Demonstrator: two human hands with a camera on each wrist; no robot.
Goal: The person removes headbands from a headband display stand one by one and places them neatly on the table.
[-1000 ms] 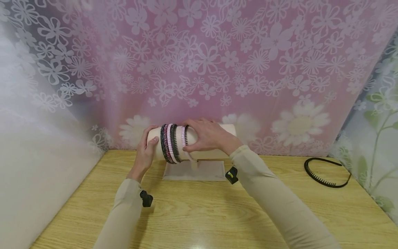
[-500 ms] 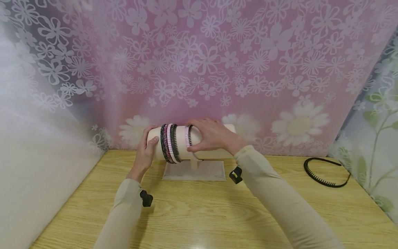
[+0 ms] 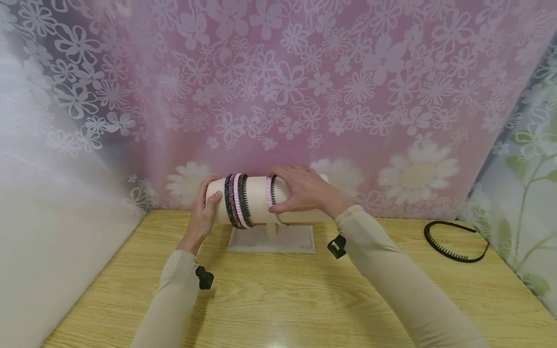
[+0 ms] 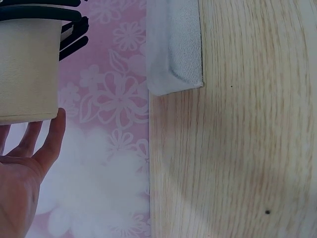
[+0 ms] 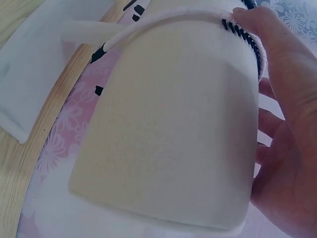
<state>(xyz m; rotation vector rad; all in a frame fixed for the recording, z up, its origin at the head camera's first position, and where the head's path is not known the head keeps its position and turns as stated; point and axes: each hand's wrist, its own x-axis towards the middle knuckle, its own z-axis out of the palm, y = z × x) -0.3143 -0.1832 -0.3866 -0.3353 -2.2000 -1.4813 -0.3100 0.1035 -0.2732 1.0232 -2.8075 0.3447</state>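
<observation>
A cream padded roll (image 3: 257, 198) lies level on a headband display stand with a flat pale base (image 3: 293, 239). My left hand (image 3: 202, 215) grips its left end, thumb in front; in the left wrist view several fingertips touch the end of the roll (image 4: 29, 74). Several dark, glittery and pink headbands (image 3: 236, 200) sit side by side near that hand. Further right, a pink pleated headband with black teeth (image 3: 269, 191) goes round the roll. My right hand (image 3: 304, 191) holds this band, its thumb on the front edge (image 5: 168, 19); its other fingers are partly hidden behind the roll.
A black toothed headband (image 3: 439, 249) lies on the wooden table (image 3: 270, 299) at the far right. Behind the table hangs a pink flowered curtain (image 3: 278, 130). Pale sheeting (image 3: 65, 217) borders the left side.
My right hand has slid the pink toothed headband to the right along the roll, widening the space from the other bands. The left hand has stayed at the roll's end.
</observation>
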